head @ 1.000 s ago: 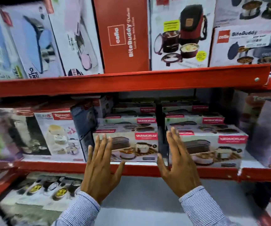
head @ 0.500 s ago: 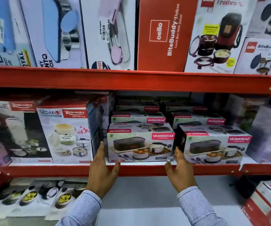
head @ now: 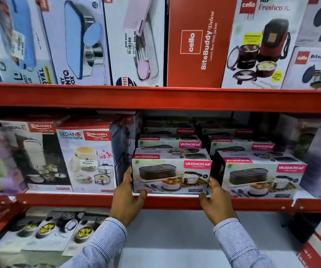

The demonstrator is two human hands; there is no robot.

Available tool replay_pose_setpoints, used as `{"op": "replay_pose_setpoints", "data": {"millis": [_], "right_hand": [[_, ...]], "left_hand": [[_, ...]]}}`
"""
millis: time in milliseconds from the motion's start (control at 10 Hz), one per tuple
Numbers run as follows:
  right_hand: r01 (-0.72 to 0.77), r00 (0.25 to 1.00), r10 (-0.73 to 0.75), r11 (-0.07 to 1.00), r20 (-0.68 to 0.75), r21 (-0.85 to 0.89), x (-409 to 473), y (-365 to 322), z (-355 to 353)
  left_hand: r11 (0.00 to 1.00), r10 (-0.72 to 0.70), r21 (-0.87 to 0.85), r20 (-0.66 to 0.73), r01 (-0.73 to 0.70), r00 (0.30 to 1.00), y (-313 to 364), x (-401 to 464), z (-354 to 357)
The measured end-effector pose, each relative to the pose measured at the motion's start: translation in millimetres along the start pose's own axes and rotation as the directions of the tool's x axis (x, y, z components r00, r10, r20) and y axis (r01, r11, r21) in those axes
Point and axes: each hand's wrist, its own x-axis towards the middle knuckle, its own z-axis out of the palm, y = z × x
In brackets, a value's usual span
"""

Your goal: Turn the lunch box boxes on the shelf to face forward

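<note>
A: Red metal shelf (head: pixel 155 202) in a shop aisle, packed with boxed lunch boxes; another red shelf (head: pixel 155 97) above, grey floor below.

B: Any writing?

A: "VARMORA Homeware" on the lunch box box (head: pixel 171 171) at the front edge of the middle shelf, picture side facing forward. Same brand on its neighbour (head: pixel 262 176) just to the right and on the stacks behind. "RISHABH" and "SEDAN-3" on the tall box (head: pixel 86 159) to the left. Up top, "cello BiteBuddy Deluxe, Lunch Box With Jacket" on the red box (head: pixel 198 41), "MF Freshco" beside it.

B: And the hands?

A: Left hand (head: pixel 126 196) on the box's left end, right hand (head: pixel 215 202) on its right end, each grip clamped on the box, thumbs under the front corners.

B: Compared with before?

A: Half a second ago, only reaching at the shelf lip; a second ago, flat and spread open. Now closed on the box ends, view nearer.
</note>
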Motion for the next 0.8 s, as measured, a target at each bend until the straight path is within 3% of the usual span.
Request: {"op": "replay_pose_setpoints", "data": {"millis": [700,800], "right_hand": [[0.011,1.000,-0.012,1.000,-0.024,-0.022,-22.6,-2.1,-12.0],[0.103,0.983,-0.107,0.994,-0.150,-0.032,-29.6,-9.0,-19.6]], "left_hand": [[1.000,0.006,0.025,-0.015,-0.006,1.000,3.4,-14.8,-3.6],[0.990,0.124,0.078,-0.106,-0.116,0.987,9.5,-17.5,-7.2]]}}
